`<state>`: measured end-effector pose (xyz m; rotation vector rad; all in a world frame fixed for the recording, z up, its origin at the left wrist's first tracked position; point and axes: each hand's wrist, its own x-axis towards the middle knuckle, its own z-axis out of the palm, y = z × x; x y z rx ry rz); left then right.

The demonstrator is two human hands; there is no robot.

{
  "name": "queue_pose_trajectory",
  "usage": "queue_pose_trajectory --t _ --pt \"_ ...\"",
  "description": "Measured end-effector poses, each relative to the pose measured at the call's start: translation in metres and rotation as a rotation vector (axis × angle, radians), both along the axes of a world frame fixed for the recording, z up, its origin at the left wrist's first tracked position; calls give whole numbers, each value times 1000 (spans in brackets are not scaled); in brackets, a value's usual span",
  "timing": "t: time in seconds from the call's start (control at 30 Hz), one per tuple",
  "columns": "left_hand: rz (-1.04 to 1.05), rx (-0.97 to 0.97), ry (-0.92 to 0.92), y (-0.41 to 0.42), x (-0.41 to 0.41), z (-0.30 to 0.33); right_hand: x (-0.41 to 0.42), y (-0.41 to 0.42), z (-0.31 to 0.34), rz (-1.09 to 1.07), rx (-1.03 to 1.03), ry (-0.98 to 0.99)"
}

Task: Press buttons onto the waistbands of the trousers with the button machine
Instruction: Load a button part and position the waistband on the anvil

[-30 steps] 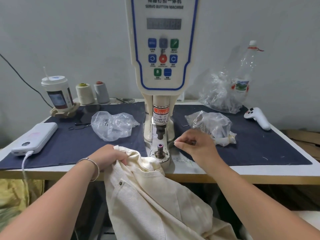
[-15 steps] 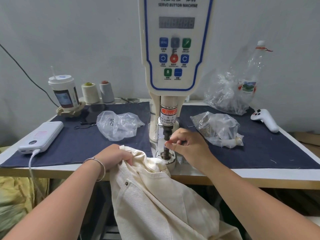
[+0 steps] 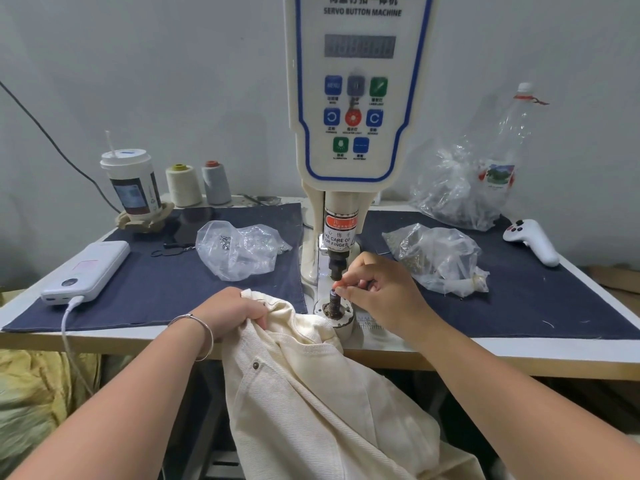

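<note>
The cream servo button machine (image 3: 360,98) stands at the table's middle, its dark punch (image 3: 336,266) above the lower die post (image 3: 334,301). Cream trousers (image 3: 311,393) hang over the table's front edge, bunched left of the die. My left hand (image 3: 230,311) grips the bunched waistband. My right hand (image 3: 377,292) is at the top of the die post, thumb and forefinger pinching a small button part (image 3: 335,292) there. A dark rivet (image 3: 256,366) shows on the trousers.
A clear bag of silver parts (image 3: 239,249) lies left of the machine, a bag of brass parts (image 3: 436,258) right. Behind are a larger bag (image 3: 457,192), plastic bottle (image 3: 512,133), white controller (image 3: 533,240), drink cup (image 3: 133,185), two thread cones (image 3: 197,183), and a charging power bank (image 3: 88,270).
My right hand moved left from beside the brass-parts bag to the die post and now pinches a small part on top of it. My left hand keeps its grip on the waistband.
</note>
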<state>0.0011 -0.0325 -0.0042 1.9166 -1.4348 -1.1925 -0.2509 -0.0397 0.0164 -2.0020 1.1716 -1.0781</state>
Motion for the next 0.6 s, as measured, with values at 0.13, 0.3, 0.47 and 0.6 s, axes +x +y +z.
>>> queue_pose_trajectory --t 0.13,0.3,0.47,0.6 --pt "0 1 9 2 0 -1 1 2 1 -16 -27 23" --pt "5 -4 1 3 1 0 2 3 8 -46 -88 154" --pt "10 2 5 2 1 0 2 2 13 -65 -5 170" --pt "17 2 13 3 2 -1 1 3 13 -58 25 172"
